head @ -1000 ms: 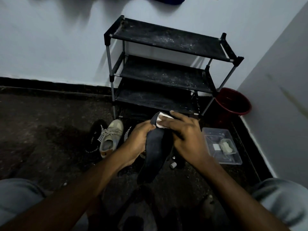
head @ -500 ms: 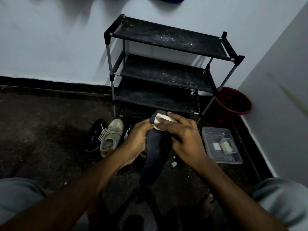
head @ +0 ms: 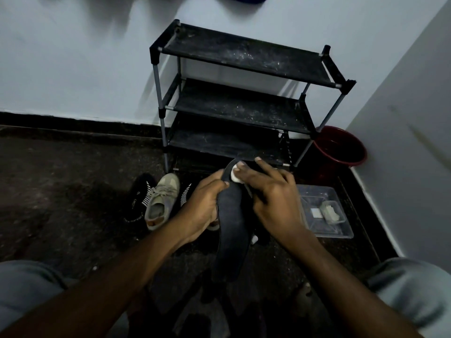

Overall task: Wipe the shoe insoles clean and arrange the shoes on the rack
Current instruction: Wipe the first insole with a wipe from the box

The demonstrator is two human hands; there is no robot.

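In dim light a pale back wall (head: pixel 73 69) and side wall (head: pixel 415 106) meet above a dark skirting band (head: pixel 73 119), and a black three-shelf rack (head: pixel 244 57) stands at the far edge of the dark speckled floor (head: pixel 61 191).

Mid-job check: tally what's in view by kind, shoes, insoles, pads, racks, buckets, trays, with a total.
Shoes: 3 (beige shoe, left black shoe, right black shoe, partly hidden)
Insole: 1
Pad: 1
Rack: 1
Bucket: 1
Tray: 1
Total: 8
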